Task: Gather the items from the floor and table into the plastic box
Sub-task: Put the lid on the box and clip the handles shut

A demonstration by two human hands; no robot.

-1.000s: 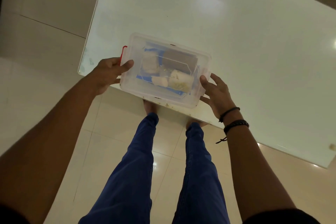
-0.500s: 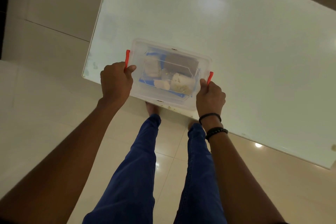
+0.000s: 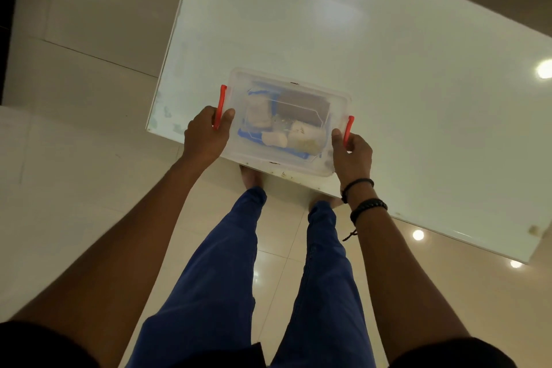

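Note:
A clear plastic box (image 3: 286, 85) with its lid on sits at the near left corner of a white table (image 3: 403, 84). Through the lid I see several items: a brown rectangular piece (image 3: 304, 104), pale rolls (image 3: 304, 137) and something blue (image 3: 248, 133). My left hand (image 3: 206, 136) grips the box's left end, fingers wrapped on the red latch (image 3: 221, 104). My right hand (image 3: 352, 155) grips the right end at the other red latch (image 3: 349, 128). The box's near edge slightly overhangs the table edge.
The glossy table stretches away to the right and far side, with light reflections on it. Pale tiled floor (image 3: 74, 173) lies to the left and below. My legs in blue trousers (image 3: 227, 263) stand right at the table's near edge, bare feet under the box.
Both hands went from resting open against the box's ends to closing on the red latches, which swung from out and up to flat against the sides. The box barely shifted.

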